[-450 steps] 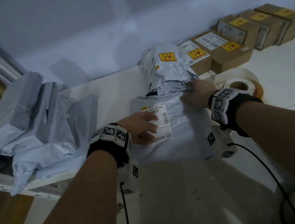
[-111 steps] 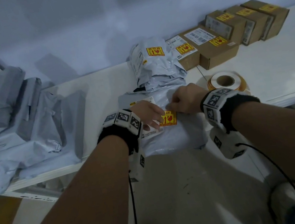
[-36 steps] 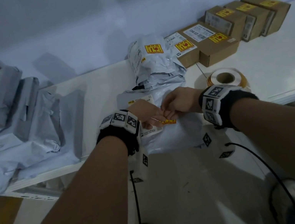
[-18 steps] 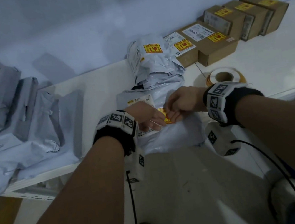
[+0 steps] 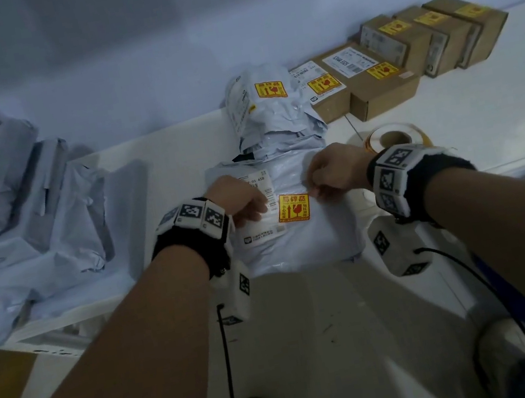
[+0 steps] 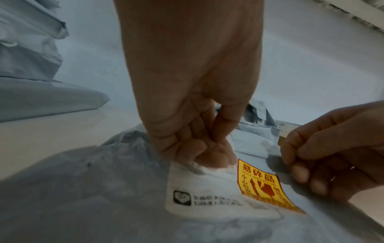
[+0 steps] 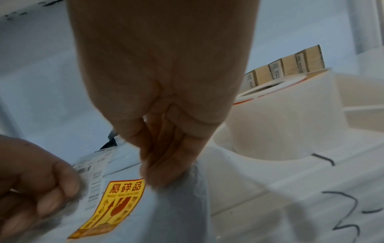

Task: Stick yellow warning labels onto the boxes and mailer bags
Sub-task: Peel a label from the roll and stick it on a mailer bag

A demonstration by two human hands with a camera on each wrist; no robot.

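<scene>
A grey mailer bag [image 5: 300, 244] lies at the table's front edge between my hands. A yellow warning label [image 5: 293, 207] sits flat on it, right beside its white shipping label [image 5: 261, 232]. My left hand [image 5: 256, 212] rests with curled fingers on the shipping label [image 6: 207, 189], just left of the yellow label [image 6: 264, 185], holding nothing. My right hand [image 5: 317, 189] is curled too. Its fingertips [image 7: 164, 174] touch the bag at the upper right corner of the yellow label [image 7: 116, 205].
The label roll [image 5: 393, 140] stands right of my right hand. Behind the bag lies a labelled mailer [image 5: 259, 105], then labelled cardboard boxes [image 5: 385, 88] along the wall. A pile of grey mailers [image 5: 31, 216] fills the table's left side.
Half a second ago both hands were bunched together over the label. They have drawn apart to either side, and the label now shows whole and flat on the bag.
</scene>
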